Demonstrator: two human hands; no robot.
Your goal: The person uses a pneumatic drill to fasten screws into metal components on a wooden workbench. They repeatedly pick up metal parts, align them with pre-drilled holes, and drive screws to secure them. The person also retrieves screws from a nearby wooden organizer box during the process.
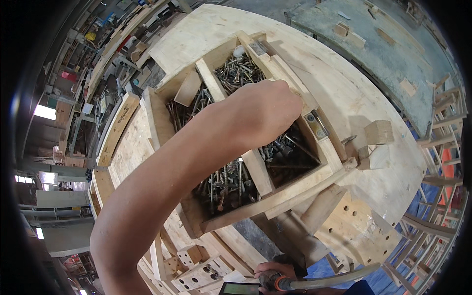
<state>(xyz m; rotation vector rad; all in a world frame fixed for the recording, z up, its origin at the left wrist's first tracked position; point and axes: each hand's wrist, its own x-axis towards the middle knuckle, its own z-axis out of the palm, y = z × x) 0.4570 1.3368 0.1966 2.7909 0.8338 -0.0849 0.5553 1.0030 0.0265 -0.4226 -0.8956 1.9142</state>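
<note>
Across a divided wooden box (295, 196) reaches my left arm, its hand (280, 105) bent down over the right-hand compartments. The fingers are hidden beneath the hand, so their grip does not show. Loose screws (238, 71) and bolts fill the box's compartments, with a small wood block (188, 89) lying on those at the left. At the lower edge my right hand (275, 268) is closed around a dark air tool (268, 280) with an orange ring and a clear hose (339, 279) running right. Most of that tool is hidden or cut off.
The box stands on a pale plywood top (364, 93). Two wood blocks (378, 132) sit right of it, above a drilled wooden panel (351, 226). More drilled pieces (204, 275) lie at lower left. A grey-green table (359, 29) stands beyond, with wooden frames (432, 231) at right.
</note>
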